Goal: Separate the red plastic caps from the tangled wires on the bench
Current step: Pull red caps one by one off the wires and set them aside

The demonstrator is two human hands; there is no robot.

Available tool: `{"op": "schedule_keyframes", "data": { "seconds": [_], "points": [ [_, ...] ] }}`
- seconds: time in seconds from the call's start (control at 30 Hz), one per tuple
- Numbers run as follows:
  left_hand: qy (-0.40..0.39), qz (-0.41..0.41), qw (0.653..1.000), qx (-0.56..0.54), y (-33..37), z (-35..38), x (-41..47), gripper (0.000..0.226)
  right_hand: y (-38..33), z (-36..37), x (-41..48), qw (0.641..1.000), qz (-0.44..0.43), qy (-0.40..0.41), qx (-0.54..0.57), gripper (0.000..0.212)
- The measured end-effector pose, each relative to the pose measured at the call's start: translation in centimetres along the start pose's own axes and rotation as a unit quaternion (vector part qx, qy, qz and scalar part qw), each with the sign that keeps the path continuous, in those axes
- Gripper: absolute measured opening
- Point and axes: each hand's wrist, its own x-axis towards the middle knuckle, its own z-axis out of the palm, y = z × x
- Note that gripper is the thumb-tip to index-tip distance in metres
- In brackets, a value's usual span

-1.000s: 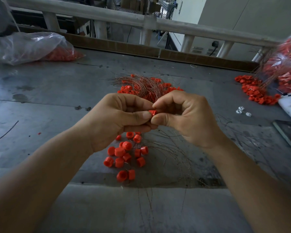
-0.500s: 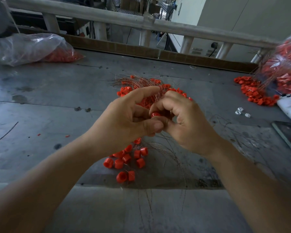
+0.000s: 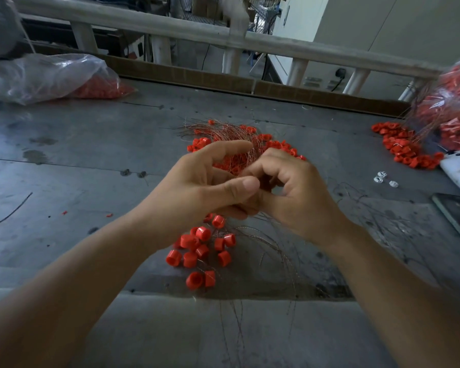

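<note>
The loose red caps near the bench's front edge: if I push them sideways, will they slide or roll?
Some loose red caps would probably roll: they look round, and several lie on their sides. They seem hollow and light, so a gentle push may scatter them. The thin wires among them might catch and drag a few.

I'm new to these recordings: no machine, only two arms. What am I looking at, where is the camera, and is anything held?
There is no robot: a person works bare-handed, filmed by one camera on their head, looking down. The left hand and right hand meet above a grey bench. Behind them lies a tangle of thin wires with red caps caught in it; nearer, a cluster of loose caps. Clear bags of caps sit far left and far right. What they pinch, if anything, is hidden.
</note>
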Motion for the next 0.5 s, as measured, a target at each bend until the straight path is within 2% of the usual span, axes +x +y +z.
{"op": "schedule_keyframes", "data": {
  "seconds": [0.17,0.27,0.33,0.4,0.5],
  "points": [
    [0.041,-0.009,0.998,-0.05,0.2,-0.8,0.5,0.046,-0.1,-0.1,0.1,0.995,0.045,-0.018,0.088,0.032],
    [0.044,-0.004,0.991,-0.129,0.3,-1.3,0.6,0.034,0.0,0.0,0.1,0.987,0.074,-0.031,0.139,0.025],
    [0.042,0.002,0.986,-0.159,0.4,-1.8,0.7,0.031,0.0,-0.2,0.1,0.989,0.071,-0.016,0.131,0.017],
    [0.044,0.01,0.985,-0.164,0.5,-2.2,0.7,0.027,0.0,-0.5,0.1,0.992,0.061,0.004,0.108,0.009],
    [0.059,0.02,0.99,-0.129,0.8,-2.4,0.6,0.005,0.2,-1.0,0.2,0.996,0.06,0.028,0.062,0.012]
  ]
}}
